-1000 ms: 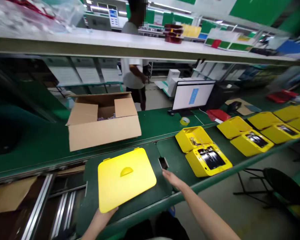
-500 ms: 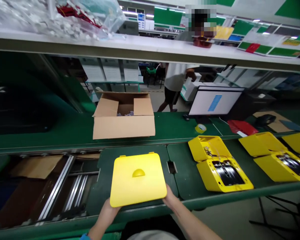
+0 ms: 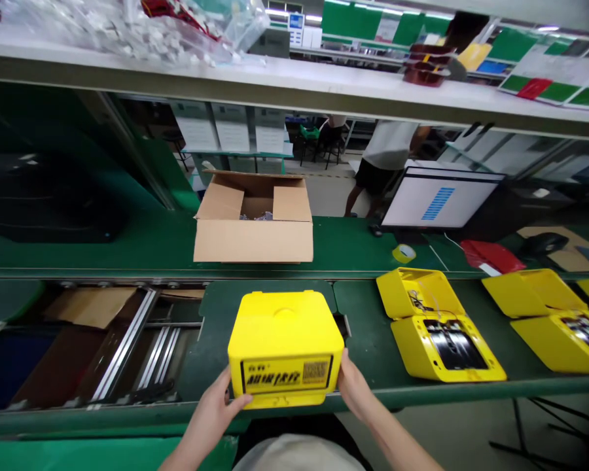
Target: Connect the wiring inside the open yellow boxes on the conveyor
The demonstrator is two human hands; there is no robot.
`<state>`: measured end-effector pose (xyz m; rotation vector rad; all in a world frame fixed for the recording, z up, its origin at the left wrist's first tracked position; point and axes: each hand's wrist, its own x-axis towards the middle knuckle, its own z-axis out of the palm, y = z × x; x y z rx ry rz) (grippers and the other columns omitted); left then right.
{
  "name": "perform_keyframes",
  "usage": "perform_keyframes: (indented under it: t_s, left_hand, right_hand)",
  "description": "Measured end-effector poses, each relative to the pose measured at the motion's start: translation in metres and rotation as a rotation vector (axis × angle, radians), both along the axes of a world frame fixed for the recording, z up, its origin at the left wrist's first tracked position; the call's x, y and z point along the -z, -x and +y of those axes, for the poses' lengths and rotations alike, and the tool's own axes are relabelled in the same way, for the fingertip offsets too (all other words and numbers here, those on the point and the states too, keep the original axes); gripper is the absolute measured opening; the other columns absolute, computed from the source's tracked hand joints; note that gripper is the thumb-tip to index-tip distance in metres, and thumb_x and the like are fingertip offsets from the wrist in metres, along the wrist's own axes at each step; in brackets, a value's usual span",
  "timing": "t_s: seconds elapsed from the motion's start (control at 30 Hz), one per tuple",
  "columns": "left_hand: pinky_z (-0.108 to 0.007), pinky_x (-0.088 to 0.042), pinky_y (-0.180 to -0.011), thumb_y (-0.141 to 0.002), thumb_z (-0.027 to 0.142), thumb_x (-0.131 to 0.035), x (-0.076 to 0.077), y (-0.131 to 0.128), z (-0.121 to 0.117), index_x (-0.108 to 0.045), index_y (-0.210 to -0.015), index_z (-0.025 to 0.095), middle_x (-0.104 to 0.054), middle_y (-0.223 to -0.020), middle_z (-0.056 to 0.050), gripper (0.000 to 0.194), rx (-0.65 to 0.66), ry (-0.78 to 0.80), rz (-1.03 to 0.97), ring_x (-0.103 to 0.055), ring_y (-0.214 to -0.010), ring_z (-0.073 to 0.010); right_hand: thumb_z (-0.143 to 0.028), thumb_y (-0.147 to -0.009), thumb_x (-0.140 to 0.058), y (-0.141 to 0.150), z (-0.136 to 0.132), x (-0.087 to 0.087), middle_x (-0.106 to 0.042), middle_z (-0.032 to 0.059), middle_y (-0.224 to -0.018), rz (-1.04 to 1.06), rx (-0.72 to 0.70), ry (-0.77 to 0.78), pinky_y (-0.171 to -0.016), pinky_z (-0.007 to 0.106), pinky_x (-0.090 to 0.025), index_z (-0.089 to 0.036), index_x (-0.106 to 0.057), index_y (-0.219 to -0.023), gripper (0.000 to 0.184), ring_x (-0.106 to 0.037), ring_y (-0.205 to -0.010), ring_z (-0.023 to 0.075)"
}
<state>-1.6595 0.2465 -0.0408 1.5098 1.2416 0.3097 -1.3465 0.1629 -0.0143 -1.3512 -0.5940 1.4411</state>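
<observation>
A closed yellow plastic box (image 3: 285, 333) with a black-printed label and a square code on its near face is between my hands, over the dark green board at the line's front. My left hand (image 3: 222, 405) grips its lower left corner, the thumb lying along the bottom front edge. Against its lower right side is my right hand (image 3: 352, 386), its fingers partly hidden behind the box. To the right, an opened yellow box (image 3: 444, 347) shows a black part and wires inside. Another opened yellow box (image 3: 559, 333) sits farther right.
Behind stands an open cardboard box (image 3: 253, 241). A monitor (image 3: 439, 199), a yellow tape roll (image 3: 403, 253) and a red bag (image 3: 491, 255) lie to its right. Metal rails (image 3: 125, 347) run at left. A shelf (image 3: 324, 82) crosses above; a person (image 3: 385, 157) is beyond.
The yellow box has tilted back, so its labelled near face now shows below the lid. My left thumb has come onto its front edge. The person behind has shifted right in view.
</observation>
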Motion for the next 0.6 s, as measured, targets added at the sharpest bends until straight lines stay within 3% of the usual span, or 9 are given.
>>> perform_keyframes:
  t_s: [0.1, 0.2, 0.4, 0.6]
  left_hand:
    - [-0.032, -0.051, -0.094, -0.087, 0.053, -0.049, -0.023, -0.009, 0.031, -0.029, -0.145, 0.023, -0.045, -0.146, -0.006, 0.069, -0.024, -0.078, -0.116, -0.054, -0.121, -0.0258]
    - [-0.035, -0.035, -0.112, -0.090, 0.054, -0.042, -0.028, -0.018, 0.068, -0.035, -0.143, 0.018, -0.044, -0.147, -0.007, 0.065, -0.023, -0.230, -0.163, -0.040, -0.135, -0.0240]
    - [-0.036, -0.029, -0.114, -0.091, 0.056, -0.036, -0.019, -0.039, 0.131, -0.041, -0.140, 0.012, -0.049, -0.142, -0.010, 0.066, -0.002, -0.334, -0.199, -0.040, -0.135, -0.0240]
    - [-0.037, -0.031, -0.112, -0.089, 0.061, -0.037, 0.002, -0.057, 0.168, -0.050, -0.135, 0.014, -0.053, -0.138, -0.010, 0.066, -0.049, -0.283, -0.186, -0.044, -0.131, -0.0272]
  right_hand:
    - [-0.063, -0.090, -0.032, -0.010, 0.026, -0.015, -0.057, 0.0090, -0.134, -0.008, -0.083, -0.111, -0.106, 0.047, -0.043, -0.025, -0.049, -0.133, 0.060, -0.051, -0.125, 0.0275]
    - [-0.062, -0.091, -0.031, -0.019, 0.056, -0.018, -0.055, 0.0068, -0.137, -0.075, -0.087, -0.159, -0.108, 0.047, -0.041, -0.027, -0.047, -0.135, 0.058, -0.047, -0.130, 0.0259]
    - [-0.068, -0.089, -0.028, -0.031, 0.114, -0.001, -0.053, 0.0056, -0.139, -0.124, -0.039, -0.212, -0.113, 0.043, -0.035, -0.026, -0.054, -0.128, 0.063, -0.043, -0.133, 0.0234]
    - [-0.072, -0.084, -0.035, -0.039, 0.146, 0.013, -0.053, 0.0068, -0.139, -0.059, -0.017, -0.138, -0.113, 0.042, -0.037, -0.024, -0.057, -0.126, 0.067, -0.043, -0.134, 0.0240]
